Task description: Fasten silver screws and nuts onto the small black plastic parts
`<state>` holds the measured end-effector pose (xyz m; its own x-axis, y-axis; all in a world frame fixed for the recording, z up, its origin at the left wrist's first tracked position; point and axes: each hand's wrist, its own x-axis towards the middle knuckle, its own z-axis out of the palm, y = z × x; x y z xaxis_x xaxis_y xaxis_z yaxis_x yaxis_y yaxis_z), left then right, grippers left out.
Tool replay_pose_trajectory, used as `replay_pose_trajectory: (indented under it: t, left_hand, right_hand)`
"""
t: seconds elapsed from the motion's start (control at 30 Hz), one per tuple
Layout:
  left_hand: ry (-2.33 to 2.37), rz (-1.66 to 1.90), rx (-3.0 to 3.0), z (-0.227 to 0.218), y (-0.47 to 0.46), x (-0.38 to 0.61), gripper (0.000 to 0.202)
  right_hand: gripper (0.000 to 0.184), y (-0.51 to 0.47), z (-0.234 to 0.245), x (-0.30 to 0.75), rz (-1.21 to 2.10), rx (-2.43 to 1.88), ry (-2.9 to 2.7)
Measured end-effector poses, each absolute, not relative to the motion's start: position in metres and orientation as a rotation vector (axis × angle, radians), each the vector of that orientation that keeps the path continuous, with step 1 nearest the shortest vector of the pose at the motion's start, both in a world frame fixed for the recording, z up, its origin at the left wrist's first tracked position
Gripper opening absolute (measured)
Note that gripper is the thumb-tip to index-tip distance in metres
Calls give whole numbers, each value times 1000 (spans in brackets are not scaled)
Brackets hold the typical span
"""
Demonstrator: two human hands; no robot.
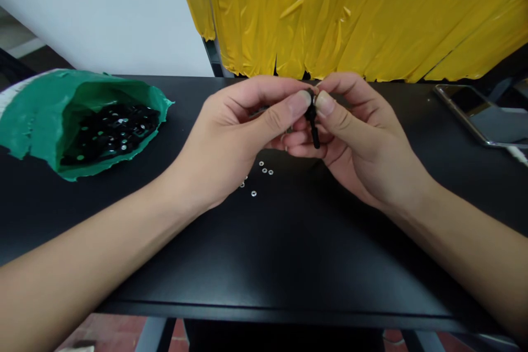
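Observation:
Between the fingertips of both hands is a small black part (314,131) with a narrow stem that points down. My left hand (251,118) pinches its upper end from the left, thumb against forefinger. From the other side my right hand (355,126) grips the same end, its thumb close to the left thumb. The fingers cover most of the part's top, so its exact kind is unclear. Below the hands, several small silver washer-like rings (264,170) lie scattered on the black table (264,253).
An opened green bag (45,115) at the left holds many small black pieces (119,129). At the far right lies a phone (482,113) with a white cable (517,154) plugged in. Yellow plastic sheeting (330,16) hangs behind the table, beside a white panel (111,11).

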<state>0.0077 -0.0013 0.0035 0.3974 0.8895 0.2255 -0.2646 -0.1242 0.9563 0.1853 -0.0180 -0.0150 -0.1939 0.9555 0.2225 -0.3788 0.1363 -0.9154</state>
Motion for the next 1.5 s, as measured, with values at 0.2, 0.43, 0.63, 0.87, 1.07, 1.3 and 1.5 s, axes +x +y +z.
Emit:
replay_pose_trajectory:
  t: [0.2, 0.43, 0.63, 0.87, 1.07, 1.3, 1.5]
  left_hand:
    - [484, 1096, 1361, 3, 5, 6, 7]
    - [610, 1239, 1524, 0, 8, 3, 16]
    - [529, 1280, 1531, 2, 3, 7, 14]
    - [472, 1279, 1471, 2, 1, 8, 12]
    - [547, 1110, 1298, 3, 1, 9, 12]
    - [499, 1098, 1297, 1, 2, 7, 9]
    - [512, 1285, 1595, 0, 4, 9, 20]
  right_hand:
    - [33, -22, -11, 182, 1611, -658, -1241]
    - [31, -25, -8, 184, 1643, -615, -1156]
    - [31, -26, -10, 179, 1693, -609, -1136]
    - [33, -28, -12, 176, 1719, -641, -1126]
    - [33, -31, -13, 174, 1806, -642, -1053]
    - [37, -32, -6, 177, 1883, -638, -1001]
    - [36, -31, -7, 175, 1820, -646, -1048]
